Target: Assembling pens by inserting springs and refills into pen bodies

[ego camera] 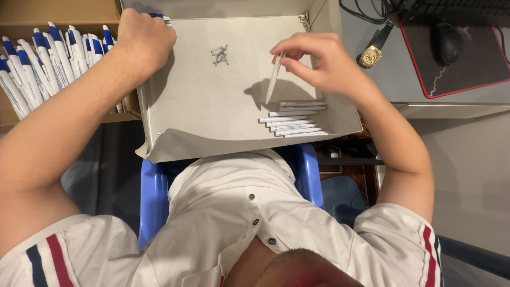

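My right hand (319, 61) pinches a white pen barrel (273, 82) by its top end and holds it upright over the open grey cardboard box (202, 114). Below it, several white barrels (294, 119) lie side by side near the box's right wall. A small heap of metal springs (220, 55) rests on the box floor near the back. My left hand (142, 40) is closed at the box's back left corner on a blue-and-white pen (159, 17) that shows only at its tip.
A brown box on the left holds several white pens with blue caps (48, 61). At the right lie a gold wristwatch (372, 53), a black mouse (449, 42) on a red-edged mouse pad (478, 69), and cables. A blue chair (154, 196) is under me.
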